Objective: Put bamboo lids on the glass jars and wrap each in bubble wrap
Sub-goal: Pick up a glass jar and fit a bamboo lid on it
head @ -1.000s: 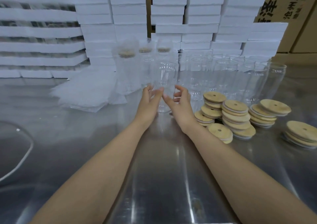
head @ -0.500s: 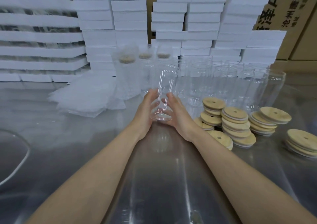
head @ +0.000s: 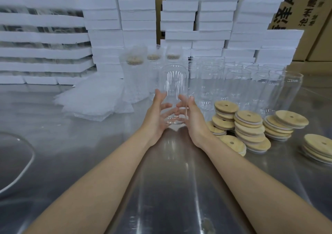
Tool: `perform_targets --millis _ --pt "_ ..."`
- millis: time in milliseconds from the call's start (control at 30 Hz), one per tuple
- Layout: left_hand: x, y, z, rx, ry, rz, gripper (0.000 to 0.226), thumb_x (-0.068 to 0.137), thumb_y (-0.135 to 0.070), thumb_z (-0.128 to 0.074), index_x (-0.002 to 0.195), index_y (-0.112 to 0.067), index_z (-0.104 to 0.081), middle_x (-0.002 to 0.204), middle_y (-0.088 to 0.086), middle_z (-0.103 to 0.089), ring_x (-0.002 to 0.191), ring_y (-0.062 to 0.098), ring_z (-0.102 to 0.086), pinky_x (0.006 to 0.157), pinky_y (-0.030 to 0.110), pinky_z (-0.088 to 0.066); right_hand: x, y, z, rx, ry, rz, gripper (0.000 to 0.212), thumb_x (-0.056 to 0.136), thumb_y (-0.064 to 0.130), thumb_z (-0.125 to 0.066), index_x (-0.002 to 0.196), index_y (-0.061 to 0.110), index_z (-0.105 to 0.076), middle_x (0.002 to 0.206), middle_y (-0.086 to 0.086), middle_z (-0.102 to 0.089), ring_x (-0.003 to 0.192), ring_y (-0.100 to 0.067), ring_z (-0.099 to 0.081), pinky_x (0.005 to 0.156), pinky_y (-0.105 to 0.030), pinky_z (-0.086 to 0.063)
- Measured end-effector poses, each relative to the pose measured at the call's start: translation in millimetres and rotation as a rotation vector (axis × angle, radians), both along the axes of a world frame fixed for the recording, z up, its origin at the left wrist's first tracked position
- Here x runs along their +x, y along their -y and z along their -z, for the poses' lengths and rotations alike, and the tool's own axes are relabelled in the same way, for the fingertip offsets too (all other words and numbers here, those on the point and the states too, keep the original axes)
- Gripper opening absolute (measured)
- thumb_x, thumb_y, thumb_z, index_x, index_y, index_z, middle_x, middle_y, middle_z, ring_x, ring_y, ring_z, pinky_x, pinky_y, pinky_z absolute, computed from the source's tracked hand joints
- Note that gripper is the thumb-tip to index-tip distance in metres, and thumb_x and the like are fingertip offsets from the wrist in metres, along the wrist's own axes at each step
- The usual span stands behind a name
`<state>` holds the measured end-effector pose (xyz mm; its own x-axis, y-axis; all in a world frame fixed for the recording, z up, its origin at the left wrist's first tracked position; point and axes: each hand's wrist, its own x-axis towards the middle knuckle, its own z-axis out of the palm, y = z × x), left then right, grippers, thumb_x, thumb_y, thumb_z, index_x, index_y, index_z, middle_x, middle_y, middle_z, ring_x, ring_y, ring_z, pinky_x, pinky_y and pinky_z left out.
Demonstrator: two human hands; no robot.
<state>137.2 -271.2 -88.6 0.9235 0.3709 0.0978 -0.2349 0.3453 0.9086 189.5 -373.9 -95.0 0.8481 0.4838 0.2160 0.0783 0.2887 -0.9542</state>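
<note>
Head view: the left hand (head: 156, 117) and right hand (head: 193, 120) hold one jar (head: 173, 93) upright between them, fingers curved round its lower half, thumbs up its sides. The jar is clear, empty and lidless, over the middle of the steel table (head: 170, 189). Behind it to the right stands a row of empty jars (head: 233, 86), open-topped. Behind to the left stand three wrapped jars (head: 133, 75), each with a lid showing through the wrap. Wrap sheets (head: 93, 101) lie piled left of them. Lids (head: 248, 126) sit in stacks right of the right hand. Foam boxes (head: 136, 18) and cartons (head: 305, 9) rise at the back.
</note>
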Motion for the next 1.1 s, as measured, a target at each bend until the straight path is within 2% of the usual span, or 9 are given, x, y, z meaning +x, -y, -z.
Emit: perform_targets --millis 100,233,400,533,633,700,767,967,1100 --pt "3.8 -5.0 1.7 -0.016 -0.032 0.029 0.059 0.091 -0.067 -0.031 0.134 -0.031 -0.049 0.118 0.005 -0.056 0.097 0.019 -0.067 0.09 0.045 -0.052 2.3 3.1 -3.4 0.002 -0.008 -0.039 0.048 0.105 0.04 -0.026 0.135 0.012 -0.05 0.092 0.002 -0.051 0.085 -0.014 -0.055 0.076 -0.025 -0.048" --pt "6.3 -11.3 6.4 -0.021 -0.049 -0.031 0.053 0.102 -0.051 -0.025 0.13 -0.019 -0.055 0.113 -0.003 -0.069 0.118 0.017 -0.057 0.087 0.03 -0.048 -1.6 1.5 -2.1 0.043 -0.054 -0.152 0.027 0.095 0.046 -0.047 0.117 0.031 -0.045 0.126 0.001 -0.051 0.107 -0.02 -0.062 0.081 -0.034 -0.055" --pt "3.4 -13.9 4.3 0.056 -0.069 -0.077 0.059 0.1 -0.055 -0.019 0.135 -0.02 -0.053 0.122 0.0 -0.066 0.109 0.016 -0.065 0.095 0.04 -0.051 -2.3 2.2 0.5 0.038 -0.081 -0.162 0.078 0.077 0.05 -0.062 0.141 0.014 -0.037 0.124 -0.008 -0.062 0.101 -0.025 -0.067 0.091 -0.044 -0.053" --pt "2.3 2.2 1.4 0.145 -0.041 -0.142 0.056 0.096 -0.059 -0.025 0.134 -0.024 -0.049 0.116 -0.013 -0.061 0.103 0.001 -0.061 0.086 0.024 -0.049 2.6 6.3 0.5 0.011 -0.003 -0.032 0.089 0.072 0.054 -0.064 0.147 0.017 -0.035 0.131 -0.007 -0.059 0.106 -0.018 -0.065 0.095 -0.041 -0.05" --pt "0.3 11.5 2.4 0.181 -0.022 -0.111 0.064 0.086 -0.058 -0.047 0.129 -0.01 -0.047 0.126 0.006 -0.059 0.117 0.019 -0.058 0.1 0.041 -0.046 4.1 6.8 1.5 -0.024 0.035 0.005 0.08 0.075 0.054 -0.062 0.145 0.022 -0.039 0.127 0.005 -0.059 0.108 -0.009 -0.063 0.096 -0.033 -0.051" --pt "0.2 11.9 2.3 0.172 -0.011 -0.081 0.069 0.084 -0.055 -0.053 0.131 -0.005 -0.045 0.129 0.014 -0.059 0.119 0.027 -0.059 0.104 0.051 -0.043 7.1 7.0 0.9 -0.001 -0.003 -0.005 0.053 0.087 0.051 -0.055 0.129 0.019 -0.056 0.115 0.011 -0.067 0.097 -0.003 -0.066 0.084 -0.024 -0.055" --pt "0.7 8.4 1.7 0.154 -0.009 -0.083 0.059 0.092 -0.054 -0.047 0.13 -0.008 -0.047 0.13 0.013 -0.059 0.117 0.028 -0.06 0.101 0.049 -0.046 11.1 8.2 0.3 0.048 -0.05 0.01 0.031 0.094 0.046 -0.05 0.107 0.023 -0.065 0.089 0.015 -0.071 0.081 -0.001 -0.067 0.067 -0.018 -0.055" --pt "7.5 -0.8 4.1 0.116 -0.039 -0.044 0.061 0.096 -0.06 -0.027 0.135 -0.019 -0.048 0.121 -0.001 -0.065 0.112 0.018 -0.063 0.1 0.041 -0.048 9.9 9.2 -0.7 -0.005 0.006 0.0 0.021 0.093 0.043 -0.056 0.106 0.028 -0.064 0.09 0.015 -0.07 0.082 -0.001 -0.066 0.067 -0.014 -0.051" --pt "8.3 -4.4 6.3 0.126 -0.043 -0.023 0.057 0.093 -0.066 -0.023 0.129 -0.03 -0.05 0.122 -0.011 -0.066 0.123 0.012 -0.055 0.102 0.037 -0.042 3.0 12.4 -3.6 -0.029 0.046 -0.015 0.06 0.076 0.054 -0.061 0.125 0.02 -0.054 0.122 0.003 -0.066 0.101 -0.009 -0.069 0.084 -0.025 -0.051"
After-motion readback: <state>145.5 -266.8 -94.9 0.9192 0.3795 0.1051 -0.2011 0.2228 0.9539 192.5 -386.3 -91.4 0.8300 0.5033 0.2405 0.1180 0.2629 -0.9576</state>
